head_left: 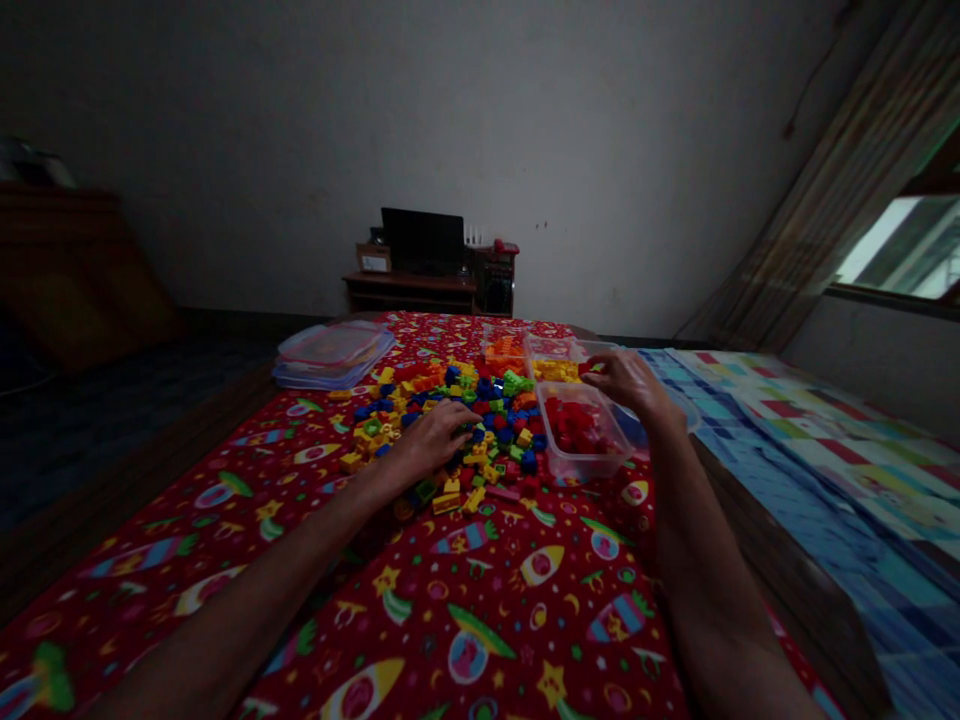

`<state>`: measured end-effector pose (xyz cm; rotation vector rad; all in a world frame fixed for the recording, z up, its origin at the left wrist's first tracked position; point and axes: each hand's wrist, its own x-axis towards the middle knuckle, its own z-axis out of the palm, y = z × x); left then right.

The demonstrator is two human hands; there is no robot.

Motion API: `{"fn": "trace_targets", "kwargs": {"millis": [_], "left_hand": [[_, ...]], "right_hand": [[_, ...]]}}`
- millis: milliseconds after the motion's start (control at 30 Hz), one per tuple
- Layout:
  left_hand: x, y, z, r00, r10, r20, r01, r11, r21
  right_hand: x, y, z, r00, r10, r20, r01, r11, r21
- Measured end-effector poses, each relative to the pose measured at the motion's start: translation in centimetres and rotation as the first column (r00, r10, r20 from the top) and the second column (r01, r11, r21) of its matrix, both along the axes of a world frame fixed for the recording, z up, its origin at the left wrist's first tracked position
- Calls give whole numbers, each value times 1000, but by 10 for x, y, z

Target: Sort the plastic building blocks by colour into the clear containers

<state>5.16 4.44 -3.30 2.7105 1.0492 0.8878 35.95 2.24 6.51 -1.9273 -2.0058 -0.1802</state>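
A mixed pile of toy building bricks (450, 475), in yellow, blue, green, red and orange, lies on the patterned red cloth. My left hand (433, 440) rests over the pile's middle, fingers bent down among the bricks; what they pinch, if anything, is hidden. On the right, my right hand (630, 382) is raised over the plastic containers. Its thumb and fingertips are closed on a small red brick (588, 367). Below that hand stands a clear container (589, 465) with red bricks (576, 425) in it. Behind it, another container holds yellow bricks (555, 371).
Orange bricks (504, 348) sit in a container at the back. Stacked plastic lids (334, 375) lie at the cloth's left edge. A bed with a checked cover (795, 470) adjoins the table on the right. Against the far wall is a desk with a monitor (424, 240).
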Motion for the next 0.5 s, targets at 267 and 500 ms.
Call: {"fn": "trace_targets", "kwargs": {"millis": [267, 500], "left_hand": [[2, -4, -5, 1000, -5, -27, 4, 999, -33], [-5, 4, 0, 995, 67, 68, -64, 997, -41]], "right_hand": [[-26, 0, -5, 993, 43, 107, -37, 997, -63], [-96, -10, -26, 906, 401, 139, -386, 915, -120]]}}
